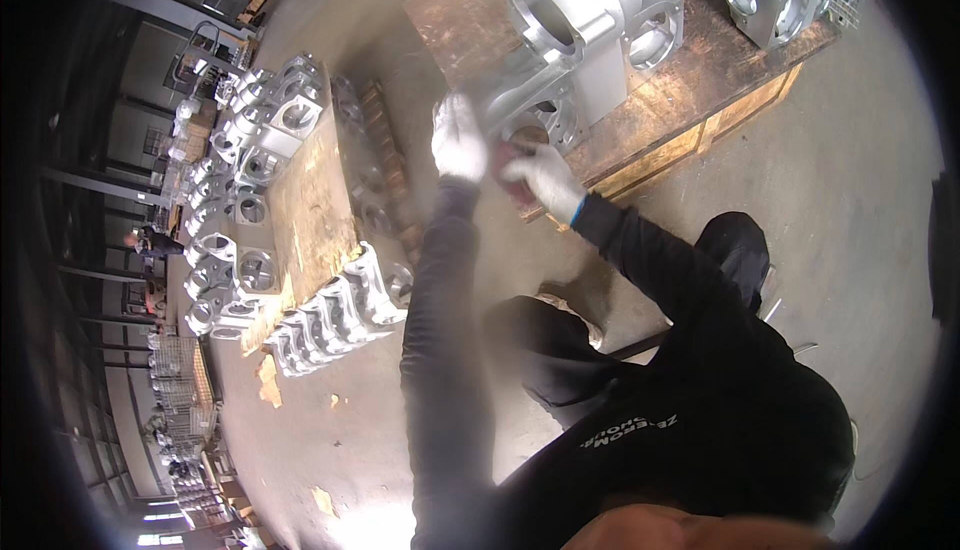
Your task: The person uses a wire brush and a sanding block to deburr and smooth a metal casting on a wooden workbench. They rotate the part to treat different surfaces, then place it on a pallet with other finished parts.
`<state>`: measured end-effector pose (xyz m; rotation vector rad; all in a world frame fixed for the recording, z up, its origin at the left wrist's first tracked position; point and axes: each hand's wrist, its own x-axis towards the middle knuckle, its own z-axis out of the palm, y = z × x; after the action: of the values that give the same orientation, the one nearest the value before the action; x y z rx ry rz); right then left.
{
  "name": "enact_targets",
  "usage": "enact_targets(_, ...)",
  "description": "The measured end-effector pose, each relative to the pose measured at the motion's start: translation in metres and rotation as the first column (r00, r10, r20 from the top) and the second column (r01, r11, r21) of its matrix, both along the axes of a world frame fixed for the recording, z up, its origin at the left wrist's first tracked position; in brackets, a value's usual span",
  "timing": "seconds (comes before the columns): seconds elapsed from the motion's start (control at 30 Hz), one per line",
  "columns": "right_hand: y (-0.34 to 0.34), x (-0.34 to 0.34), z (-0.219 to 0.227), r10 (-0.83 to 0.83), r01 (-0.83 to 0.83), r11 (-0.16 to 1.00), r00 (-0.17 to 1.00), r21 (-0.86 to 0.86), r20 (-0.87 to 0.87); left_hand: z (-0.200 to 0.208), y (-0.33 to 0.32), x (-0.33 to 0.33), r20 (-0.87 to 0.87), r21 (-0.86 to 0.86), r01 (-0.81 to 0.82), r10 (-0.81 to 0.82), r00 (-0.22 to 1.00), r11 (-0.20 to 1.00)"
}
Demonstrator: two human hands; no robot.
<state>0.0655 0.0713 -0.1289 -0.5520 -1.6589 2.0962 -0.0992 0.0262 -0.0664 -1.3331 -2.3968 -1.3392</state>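
A large silvery metal casting [600, 80] with a wide round bore stands on a worn wooden table. My right hand [550, 182], in a white glove with a blue cuff edge, is closed on a dark reddish pad [515, 172], held at the casting's near lower end. Motion smears the pad, and its exact kind is unclear. My left hand [460, 140], also white-gloved, is beside the casting's left end, its fingers stretched upward and overexposed. Whether it touches the metal I cannot tell.
The wooden table [700, 115] carries more castings [775, 0] at its far right. Leftward, a wooden pallet top [305, 220] bears rows of similar castings, with a ribbed metal part [335, 315] at its near edge. Cardboard scraps [268, 382] lie on the floor. A distant person [158, 241] is at far left.
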Motion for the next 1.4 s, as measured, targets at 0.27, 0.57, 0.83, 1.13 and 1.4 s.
enact_targets(0.27,0.018,0.033,0.017,-0.263,0.013,0.317,0.962,0.948,0.075,0.01,-0.002,0.013,-0.158,0.131,0.057,-0.036,0.987,0.99)
enact_targets(0.57,0.013,0.01,0.043,-0.302,-0.085,0.518,0.913,-0.851,-0.275,0.004,0.003,0.009,0.097,0.286,0.06,-0.091,0.991,0.956)
enact_targets(0.83,0.027,0.022,0.031,-0.065,-0.226,0.437,0.957,0.87,0.282,0.025,-0.005,0.03,-0.302,0.244,-0.095,0.169,0.938,0.965)
enact_targets(1.13,0.04,0.062,-0.007,-0.06,-0.005,0.954,0.976,-0.299,-0.208,-0.071,-0.038,0.165,0.874,0.365,-0.332,-0.197,0.444,0.87)
enact_targets(1.4,0.121,0.09,0.118,-0.73,0.797,0.351,0.562,0.491,-0.389,-0.109,-0.006,0.13,0.772,0.636,-0.253,-0.606,0.191,0.729)
